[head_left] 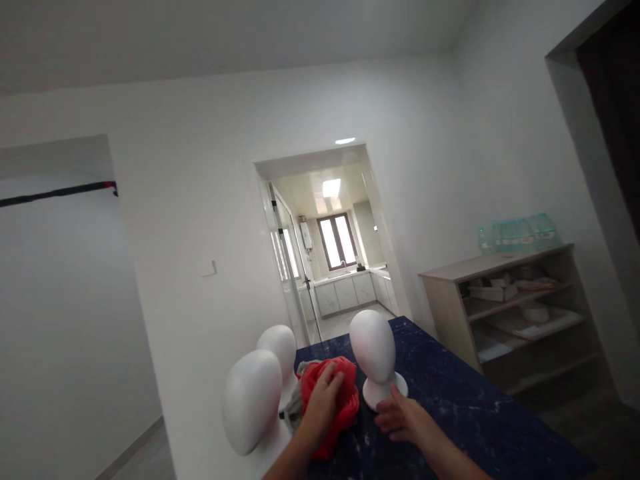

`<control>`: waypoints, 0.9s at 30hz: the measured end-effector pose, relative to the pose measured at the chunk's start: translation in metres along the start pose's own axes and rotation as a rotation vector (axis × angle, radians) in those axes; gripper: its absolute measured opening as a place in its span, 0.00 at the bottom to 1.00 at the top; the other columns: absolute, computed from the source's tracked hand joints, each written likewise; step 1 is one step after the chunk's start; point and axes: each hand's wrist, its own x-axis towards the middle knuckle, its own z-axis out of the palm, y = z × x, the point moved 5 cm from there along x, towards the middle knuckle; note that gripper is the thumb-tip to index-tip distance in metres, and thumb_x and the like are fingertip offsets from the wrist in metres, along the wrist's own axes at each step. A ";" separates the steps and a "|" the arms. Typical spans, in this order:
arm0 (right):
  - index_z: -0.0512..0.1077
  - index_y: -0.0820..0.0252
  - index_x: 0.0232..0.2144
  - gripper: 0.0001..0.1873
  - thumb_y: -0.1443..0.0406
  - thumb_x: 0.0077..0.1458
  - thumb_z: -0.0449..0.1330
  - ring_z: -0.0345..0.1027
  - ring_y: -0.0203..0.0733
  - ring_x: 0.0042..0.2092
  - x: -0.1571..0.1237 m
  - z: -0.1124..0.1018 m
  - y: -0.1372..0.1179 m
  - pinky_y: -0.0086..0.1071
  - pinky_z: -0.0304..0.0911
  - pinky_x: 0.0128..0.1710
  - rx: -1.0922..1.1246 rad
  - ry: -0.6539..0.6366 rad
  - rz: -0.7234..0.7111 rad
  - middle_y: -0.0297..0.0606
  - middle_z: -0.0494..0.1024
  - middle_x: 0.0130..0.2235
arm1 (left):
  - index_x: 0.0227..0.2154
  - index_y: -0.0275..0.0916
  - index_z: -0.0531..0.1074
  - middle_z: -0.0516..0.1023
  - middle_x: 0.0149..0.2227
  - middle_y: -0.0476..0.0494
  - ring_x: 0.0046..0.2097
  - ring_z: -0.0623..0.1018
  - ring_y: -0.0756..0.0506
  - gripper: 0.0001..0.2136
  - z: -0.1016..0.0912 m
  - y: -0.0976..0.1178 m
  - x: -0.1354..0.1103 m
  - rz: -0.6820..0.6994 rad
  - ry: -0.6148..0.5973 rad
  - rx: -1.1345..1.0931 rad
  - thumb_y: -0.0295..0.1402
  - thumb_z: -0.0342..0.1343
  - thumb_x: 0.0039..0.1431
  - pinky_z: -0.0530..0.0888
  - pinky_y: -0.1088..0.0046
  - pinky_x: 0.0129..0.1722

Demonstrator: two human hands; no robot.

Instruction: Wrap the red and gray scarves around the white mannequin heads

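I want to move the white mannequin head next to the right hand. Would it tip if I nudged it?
Probably, if pushed high: the mannequin head is tall and bulbous above a narrow neck and small round base. It looks like light foam, so it may slide on the smooth dark blue table. The right hand lies by its base, the safer spot to push.

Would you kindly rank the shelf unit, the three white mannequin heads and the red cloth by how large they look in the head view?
1. Shelf unit, largest though farthest.
2. Nearest head, enlarged by closeness.
3. Right head.
4. Red cloth, under the left hand; close to the right head, so unsure.
5. Back head, partly hidden.
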 end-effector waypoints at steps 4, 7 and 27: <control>0.78 0.60 0.37 0.25 0.44 0.57 0.63 0.80 0.43 0.38 0.006 0.044 -0.018 0.33 0.72 0.42 0.315 -0.301 0.132 0.41 0.84 0.33 | 0.34 0.42 0.77 0.83 0.42 0.43 0.45 0.79 0.41 0.07 0.045 0.043 -0.062 0.259 -0.430 0.187 0.36 0.55 0.63 0.73 0.65 0.51; 0.78 0.61 0.33 0.10 0.65 0.45 0.68 0.77 0.38 0.31 0.005 0.037 -0.039 0.29 0.71 0.36 0.202 -0.344 0.024 0.36 0.83 0.29 | 0.33 0.45 0.78 0.83 0.40 0.42 0.45 0.79 0.40 0.09 0.035 0.064 -0.075 0.375 -0.338 0.396 0.35 0.54 0.66 0.72 0.62 0.52; 0.77 0.61 0.42 0.20 0.51 0.56 0.68 0.52 0.29 0.20 -0.024 -0.041 -0.243 0.26 0.47 0.19 -0.811 -0.311 -0.294 0.22 0.64 0.21 | 0.34 0.42 0.79 0.83 0.33 0.47 0.36 0.78 0.45 0.04 -0.026 0.211 0.059 0.633 -0.388 0.855 0.32 0.59 0.61 0.67 0.72 0.37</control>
